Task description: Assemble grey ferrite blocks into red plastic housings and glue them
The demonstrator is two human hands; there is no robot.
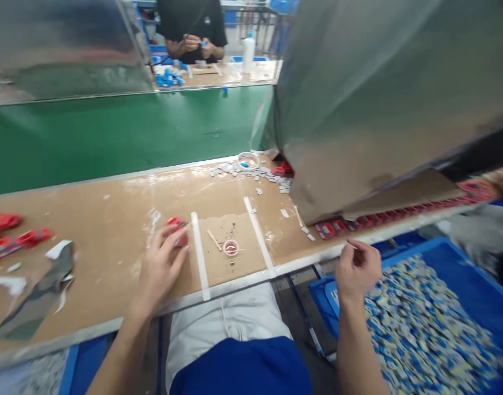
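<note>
On the brown table, left of the taped patch, my left hand (163,263) has its fingers curved around a small red and grey piece (178,225). My right hand (358,269) is raised off the table's front edge, over the near end of a blue bin; its fingers are pinched, and what they hold is too small to name. Between two white tape strips lie a small cup of dark red stuff (230,248) with a thin stick across it and a short pale stick (214,240). A long row of red pieces (375,219) runs along the right.
The blue bin (474,280) at right holds many small pieces. A metal sheet (383,99) slants over the table's right side. Small grey pieces surround a round tub (248,161). Red pieces (4,221) lie far left. Across the green belt (111,131), a person works with a blue item.
</note>
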